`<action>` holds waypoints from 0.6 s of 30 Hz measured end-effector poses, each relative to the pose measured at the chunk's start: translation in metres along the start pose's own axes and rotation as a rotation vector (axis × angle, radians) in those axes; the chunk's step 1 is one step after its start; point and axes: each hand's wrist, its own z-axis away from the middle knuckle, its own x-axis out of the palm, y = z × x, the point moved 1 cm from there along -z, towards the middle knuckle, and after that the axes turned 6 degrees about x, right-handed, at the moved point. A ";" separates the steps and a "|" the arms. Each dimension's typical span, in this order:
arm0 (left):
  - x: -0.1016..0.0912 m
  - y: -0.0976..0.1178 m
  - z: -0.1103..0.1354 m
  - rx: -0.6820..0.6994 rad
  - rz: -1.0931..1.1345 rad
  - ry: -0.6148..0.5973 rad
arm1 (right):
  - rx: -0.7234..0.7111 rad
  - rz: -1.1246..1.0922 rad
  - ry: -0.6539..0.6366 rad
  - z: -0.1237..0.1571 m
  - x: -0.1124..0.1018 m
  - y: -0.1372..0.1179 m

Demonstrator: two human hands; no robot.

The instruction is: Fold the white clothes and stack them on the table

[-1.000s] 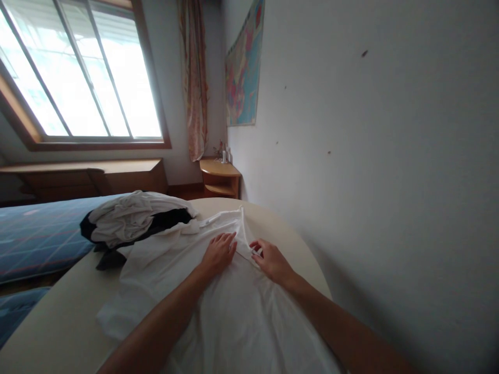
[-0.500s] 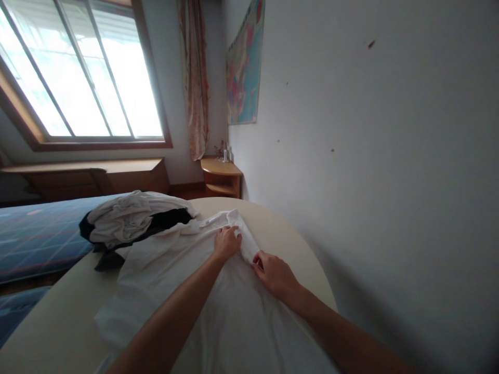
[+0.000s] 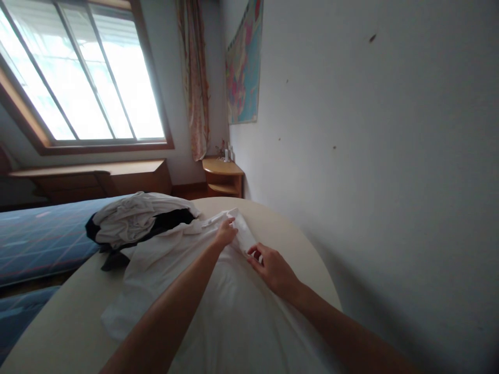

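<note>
My left hand (image 3: 226, 234) is touching the cloth's (image 3: 230, 301) far end, grip unclear; my right hand (image 3: 273, 266) is pinching its right edge. It's lying across the table (image 3: 286, 231), right of the pile (image 3: 128, 221).

From my distant seat, I believe I look into a home, and most probably a bedroom. The strongest sign is the bed (image 3: 42, 231), with its blue checked cover, beside the round table (image 3: 273, 221). On this table lie a white garment (image 3: 230, 306) and a heap of clothes (image 3: 128, 221). Behind, I see a wooden desk (image 3: 142, 167) under a wood-framed window (image 3: 89, 78), a patterned curtain (image 3: 197, 93), and a small corner cabinet (image 3: 222, 167) with little objects on top. A colourful map (image 3: 245, 72) hangs on the plain, marked wall (image 3: 351, 197).
</note>
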 end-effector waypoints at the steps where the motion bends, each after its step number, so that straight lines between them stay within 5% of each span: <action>1: -0.005 0.002 0.001 0.012 -0.065 0.017 | -0.006 -0.019 0.001 0.001 0.000 -0.003; 11: -0.029 0.000 0.053 0.227 -0.708 0.024 | -0.077 0.122 -0.294 0.012 0.025 -0.006; 18: -0.024 0.000 0.076 0.300 -0.880 -0.065 | -0.029 0.175 -0.096 -0.044 0.026 -0.006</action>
